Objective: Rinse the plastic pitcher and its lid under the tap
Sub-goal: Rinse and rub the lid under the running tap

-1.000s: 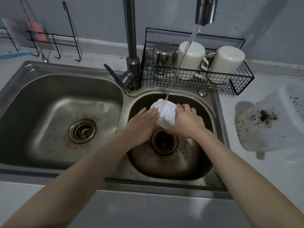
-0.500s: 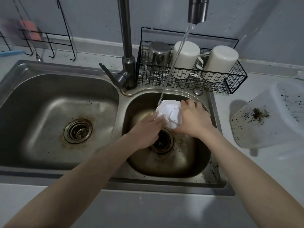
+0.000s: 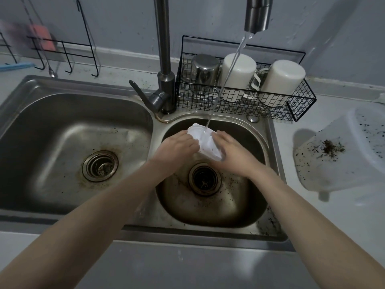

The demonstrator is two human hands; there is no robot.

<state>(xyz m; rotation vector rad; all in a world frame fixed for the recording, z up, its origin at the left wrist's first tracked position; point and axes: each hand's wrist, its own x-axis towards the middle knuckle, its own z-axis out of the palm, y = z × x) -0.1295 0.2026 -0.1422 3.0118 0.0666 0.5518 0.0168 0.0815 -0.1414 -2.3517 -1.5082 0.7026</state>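
Note:
The white plastic lid [image 3: 205,142] is held tilted over the small right sink basin [image 3: 245,207], between both hands. My left hand [image 3: 176,151] grips its left edge and my right hand [image 3: 233,155] grips its right side. A thin stream of water falls from the tap spout [image 3: 257,15] onto the top of the lid. The translucent plastic pitcher [image 3: 341,151] lies on its side on the counter at the right, with dark tea-leaf bits stuck inside it.
A large left basin [image 3: 68,147] with a drain sits beside the small one. A black wire basket [image 3: 291,107] behind the small basin holds a steel cup [image 3: 204,71] and two white mugs. The tap stem [image 3: 164,59] stands between the basins. Wire hooks hang at back left.
The lid has been turned and tilted between my hands under the stream; my left hand has come back up onto its left edge. Water keeps running.

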